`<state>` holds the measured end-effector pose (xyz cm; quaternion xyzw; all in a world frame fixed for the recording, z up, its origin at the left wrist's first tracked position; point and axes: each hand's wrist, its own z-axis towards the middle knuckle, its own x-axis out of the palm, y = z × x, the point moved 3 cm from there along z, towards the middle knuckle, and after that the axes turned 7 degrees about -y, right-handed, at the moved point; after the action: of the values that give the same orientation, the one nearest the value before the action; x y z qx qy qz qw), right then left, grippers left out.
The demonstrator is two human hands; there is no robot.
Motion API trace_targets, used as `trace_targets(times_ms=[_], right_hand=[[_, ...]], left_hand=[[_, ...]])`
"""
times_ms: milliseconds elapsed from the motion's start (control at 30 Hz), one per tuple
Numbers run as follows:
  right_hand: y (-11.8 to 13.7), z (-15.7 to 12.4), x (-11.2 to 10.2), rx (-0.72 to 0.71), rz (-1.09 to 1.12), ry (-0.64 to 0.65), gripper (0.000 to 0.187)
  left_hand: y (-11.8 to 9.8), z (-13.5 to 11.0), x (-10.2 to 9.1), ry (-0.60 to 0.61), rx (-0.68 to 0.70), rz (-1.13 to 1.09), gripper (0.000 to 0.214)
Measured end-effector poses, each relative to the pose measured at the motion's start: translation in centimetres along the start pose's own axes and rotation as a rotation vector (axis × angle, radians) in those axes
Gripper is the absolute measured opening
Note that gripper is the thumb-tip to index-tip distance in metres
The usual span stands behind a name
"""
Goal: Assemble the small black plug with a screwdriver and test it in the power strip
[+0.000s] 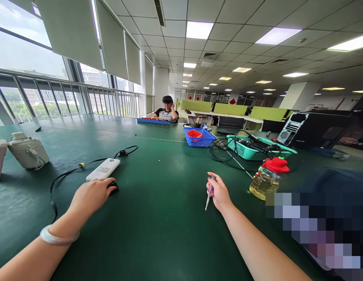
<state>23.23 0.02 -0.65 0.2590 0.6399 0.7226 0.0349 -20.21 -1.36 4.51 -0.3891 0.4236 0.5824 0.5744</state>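
Observation:
My right hand [220, 192] grips a small screwdriver [210, 191] with a clear purplish handle, its metal tip pointing down above the green tabletop [169, 226]. Fingers closed, my left hand [92, 195] rests low over the table around a small black object [113, 186] whose kind I cannot make out; most of it is hidden under the hand. Just beyond that hand lies a white power bank [103, 170]. A black cable [90, 160] with a yellow tag runs past it.
To the right stands a jug with a red lid [276, 164] holding yellowish liquid. Farther back are a blue basket [199, 141], a teal basket [248, 152] of cables and a computer case [295, 128]. A beige bag [29, 150] sits left. A person [168, 111] sits at the far end.

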Motion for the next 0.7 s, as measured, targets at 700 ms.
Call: trace_targets(times_ms=[700], right_hand=[[0.02, -0.19, 0.02, -0.012, -0.036, 0.008, 0.040]], left_hand=[[-0.26, -0.22, -0.26, -0.046, 0.071, 0.037, 0.042]])
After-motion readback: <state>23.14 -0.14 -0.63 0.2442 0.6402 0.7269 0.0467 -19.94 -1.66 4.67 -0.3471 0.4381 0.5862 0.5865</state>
